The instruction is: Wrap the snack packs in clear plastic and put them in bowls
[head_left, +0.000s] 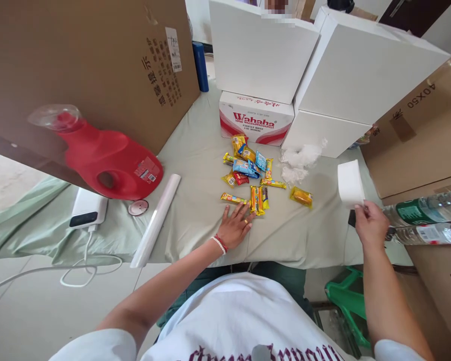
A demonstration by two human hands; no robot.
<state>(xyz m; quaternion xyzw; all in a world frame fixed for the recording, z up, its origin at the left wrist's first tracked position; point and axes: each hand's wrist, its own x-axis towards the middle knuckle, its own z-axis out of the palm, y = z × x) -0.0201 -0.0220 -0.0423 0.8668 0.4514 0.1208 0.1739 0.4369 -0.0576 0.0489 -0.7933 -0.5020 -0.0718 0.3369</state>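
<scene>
My left hand (236, 225) lies flat on the cloth with its fingers spread, fingertips beside a few yellow-wrapped snack sticks (256, 199) and one lone stick (233, 198). Behind it sits a loose pile of wrapped snacks, with blue packets (246, 168), a red packet (241, 177) and yellow packets (239, 144). A single yellow-wrapped snack (301, 197) rests farther right. At the right side my right hand (371, 223) pinches a small white box-shaped thing (350, 183) by its lower edge. Whether that thing is hollow I cannot tell.
White boxes (334, 75) and a Wahaha carton (255, 120) stand at the back, crumpled clear plastic (300, 163) before them. Left are a red jug (113, 160), a white power bank (89, 208) and a white roll (156, 220). Water bottles (428, 209) lie right.
</scene>
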